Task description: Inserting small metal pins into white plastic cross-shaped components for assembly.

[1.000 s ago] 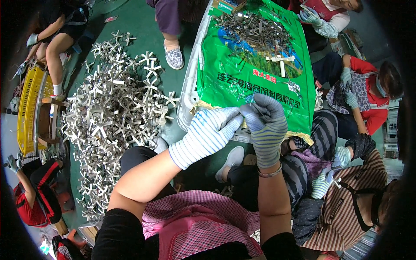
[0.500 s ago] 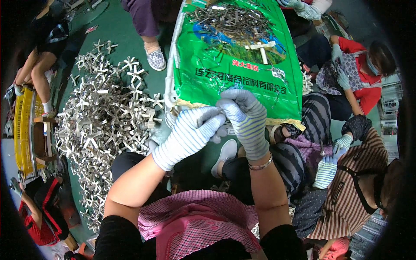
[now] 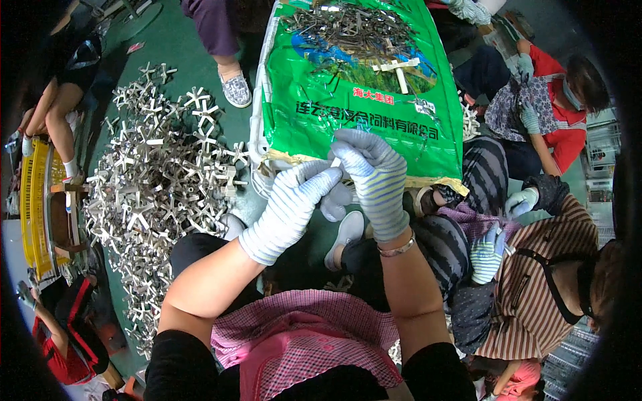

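Observation:
My left hand (image 3: 291, 207) and my right hand (image 3: 374, 180), both in pale striped work gloves, meet just in front of a green printed sack (image 3: 281, 127). Their fingers are closed in a pinch around a small whitish piece (image 3: 336, 162), of which only a tip shows between the fingertips. Its kind cannot be made out. On the sack lies a heap of thin dark metal strips (image 3: 348, 30). Nearer to me on the sack rests a white T-shaped part (image 3: 400, 72).
A large pile of star-shaped metal pieces (image 3: 160, 180) covers the green floor at left. Behind it stands a yellow plastic crate (image 3: 37, 207). Co-workers sit close on the right, one in a striped shirt (image 3: 535, 294), another in red (image 3: 568, 144). A person's shoe (image 3: 236, 90) is beside the sack.
A whitish tip now shows between my fingertips, where little could be seen before. My hands stay close together. The neighbour's gloved hands at right have moved apart.

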